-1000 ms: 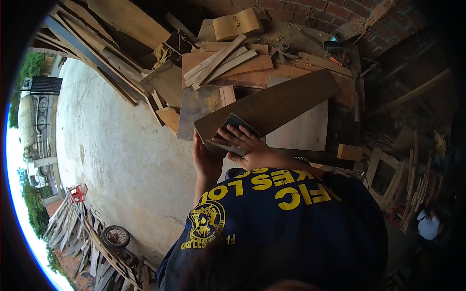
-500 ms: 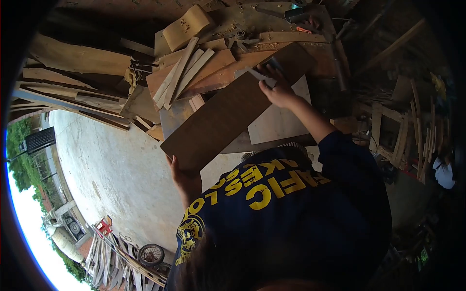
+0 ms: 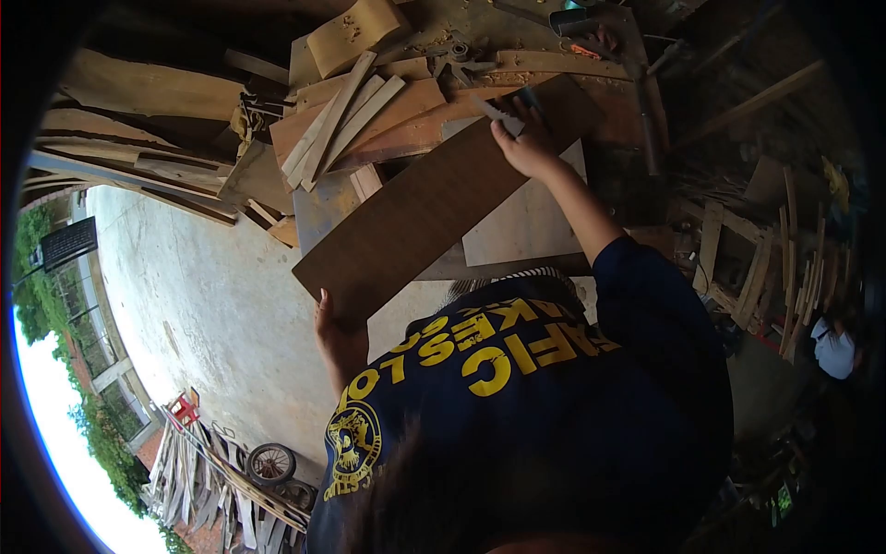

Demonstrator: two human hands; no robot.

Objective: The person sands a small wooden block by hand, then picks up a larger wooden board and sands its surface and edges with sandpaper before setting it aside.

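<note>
A long brown wooden board lies slantwise, its far end over the workbench and its near end out past the edge. At that near left corner my left hand grips the board, thumb along the edge and the other fingers hidden beneath. Near the far end, my right hand presses a dark sheet with a pale folded flap, which looks like sandpaper, on the board's face. Under the board rests a pale flat panel.
Thin wood strips lie on the bench, with a curved wooden piece and a metal part behind. Planks lean at the left. Scrap wood and a wheel are at lower left. Another person is at far right.
My right hand has slid with the sheet from the board's near end to its far end. My left hand stays at the near corner. The view has shifted.
</note>
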